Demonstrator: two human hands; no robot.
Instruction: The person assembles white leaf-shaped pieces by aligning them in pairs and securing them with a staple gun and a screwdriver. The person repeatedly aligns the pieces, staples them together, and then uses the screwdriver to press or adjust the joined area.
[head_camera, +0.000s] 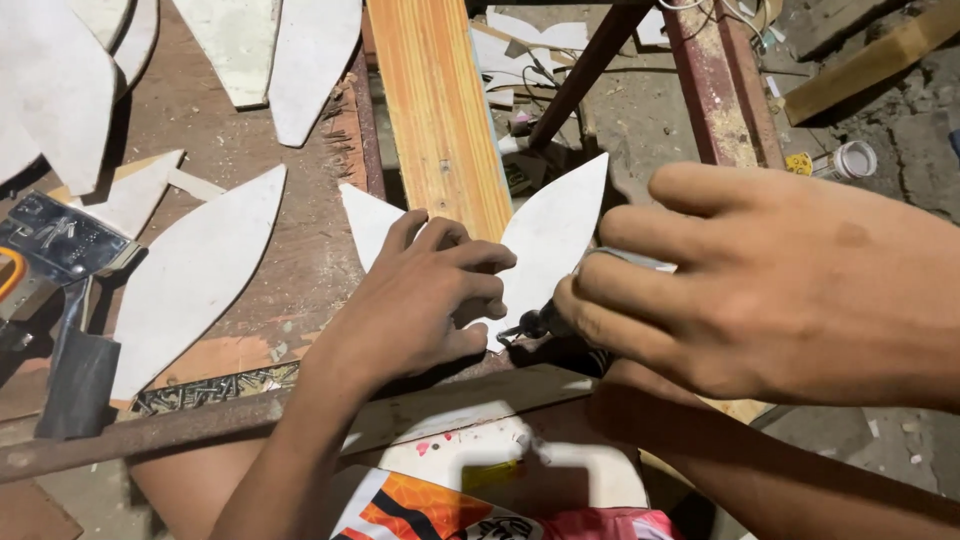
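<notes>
The left hand (425, 300) was curled closed, fingers pressing a white leaf-shaped cut-out (548, 240) down at the near edge of the workbench (260, 160). The right hand (780, 290) was closed around a slim rotary hand tool (545, 320), its dark tip touching the cut-out's lower edge just beside the left thumb. A varnished wooden plank (440, 110) ran away behind the cut-out. More white leaf-shaped pieces (200, 270) lay to the left on the bench, near a hammer (70, 300). A strip of staples (215, 388) lay at the bench's near edge.
</notes>
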